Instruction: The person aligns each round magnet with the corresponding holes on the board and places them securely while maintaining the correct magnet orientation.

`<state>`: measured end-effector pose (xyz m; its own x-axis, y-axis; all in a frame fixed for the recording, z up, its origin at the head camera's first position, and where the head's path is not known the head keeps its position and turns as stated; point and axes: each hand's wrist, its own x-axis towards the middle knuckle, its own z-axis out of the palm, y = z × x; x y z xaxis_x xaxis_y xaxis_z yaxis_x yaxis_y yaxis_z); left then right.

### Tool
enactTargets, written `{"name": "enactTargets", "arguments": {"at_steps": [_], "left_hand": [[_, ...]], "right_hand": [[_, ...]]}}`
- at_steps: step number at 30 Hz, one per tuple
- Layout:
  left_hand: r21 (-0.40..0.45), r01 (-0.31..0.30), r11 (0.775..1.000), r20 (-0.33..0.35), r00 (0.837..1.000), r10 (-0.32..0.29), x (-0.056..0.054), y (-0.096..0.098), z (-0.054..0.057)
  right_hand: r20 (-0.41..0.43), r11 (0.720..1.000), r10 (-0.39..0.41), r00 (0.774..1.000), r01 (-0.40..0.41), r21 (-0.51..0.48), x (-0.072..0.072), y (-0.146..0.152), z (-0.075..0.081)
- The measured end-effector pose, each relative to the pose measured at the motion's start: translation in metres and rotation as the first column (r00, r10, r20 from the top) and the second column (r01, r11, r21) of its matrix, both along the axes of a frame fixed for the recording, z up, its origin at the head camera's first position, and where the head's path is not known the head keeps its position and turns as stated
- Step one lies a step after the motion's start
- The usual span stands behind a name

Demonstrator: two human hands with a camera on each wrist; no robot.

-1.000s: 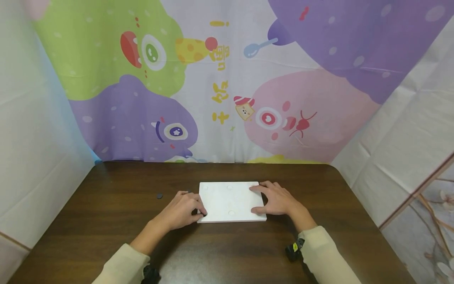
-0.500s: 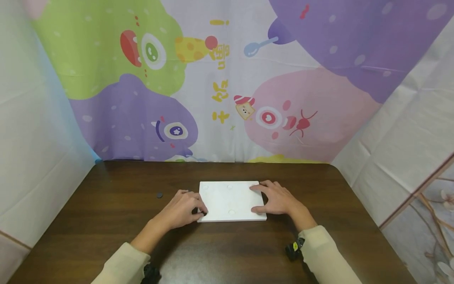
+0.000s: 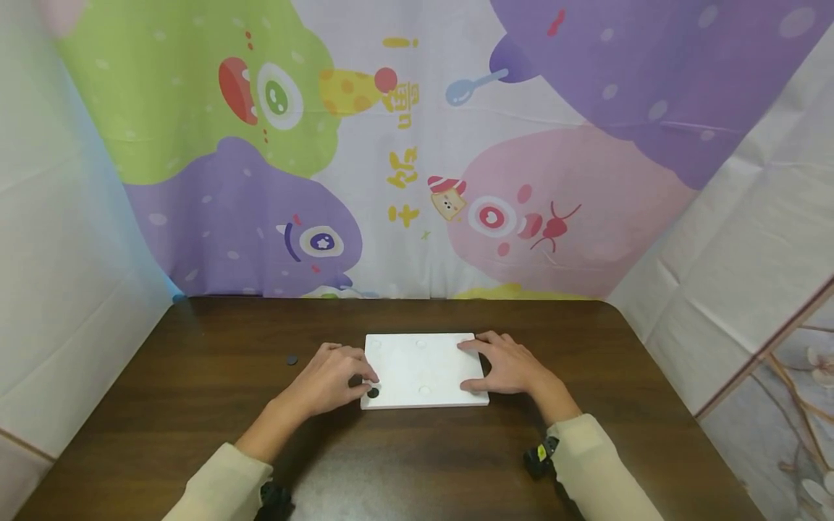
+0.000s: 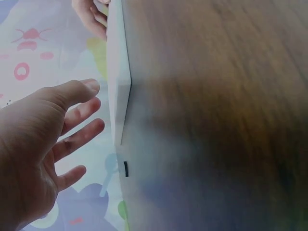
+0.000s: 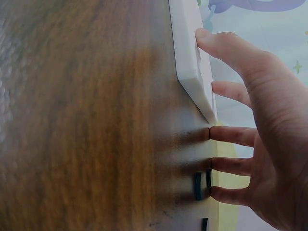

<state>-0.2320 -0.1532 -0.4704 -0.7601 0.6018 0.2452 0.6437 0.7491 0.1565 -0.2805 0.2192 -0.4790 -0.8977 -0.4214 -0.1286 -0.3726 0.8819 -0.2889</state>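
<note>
Where the board [image 3: 420, 367] runs lengthwise left to right, the disc [image 3: 373, 393] at its near-left corner lies just beside the left hand [image 3: 334, 374], loose-fingered and empty, while the right hand [image 3: 511, 365], spread, rests on the other end, grasping nothing.

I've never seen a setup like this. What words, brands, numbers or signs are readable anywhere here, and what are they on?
"干饭噜!": yellow lettering, turned sideways, on the cartoon curtain; the third character is the least certain.
Yellow mark on the black wrist device at the right sleeve: too small to read.
White board and black disc on it: no text visible.
</note>
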Motion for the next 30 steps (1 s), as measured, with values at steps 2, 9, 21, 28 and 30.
{"name": "enactTargets", "arguments": {"at_steps": [2, 9, 21, 28, 30], "left_hand": [[0.004, -0.008, 1.0, 0.002, 1.0, 0.008, 0.0, -0.001, 0.001], [0.03, -0.043, 0.999, -0.009, 0.999, 0.043, -0.001, -0.003, 0.002], [0.054, -0.097, 0.994, -0.03, 0.995, 0.099, 0.0, -0.01, 0.002], [0.077, -0.123, 0.989, -0.022, 0.992, 0.125, 0.001, -0.015, 0.0], [0.081, -0.129, 0.988, -0.026, 0.991, 0.132, 0.001, -0.017, 0.001]], "right_hand": [[0.0, 1.0, -0.001, 1.0, 0.001, 0.001, 0.0, 0.0, 0.0], [-0.003, 1.0, 0.0, 1.0, 0.0, 0.001, 0.001, -0.001, 0.0], [-0.002, 1.0, 0.001, 1.0, -0.001, -0.005, 0.001, 0.0, 0.0], [0.003, 1.0, 0.001, 1.0, -0.001, -0.003, 0.001, -0.001, 0.001], [0.004, 1.0, -0.001, 1.0, 0.001, -0.003, 0.001, -0.001, 0.001]]}}
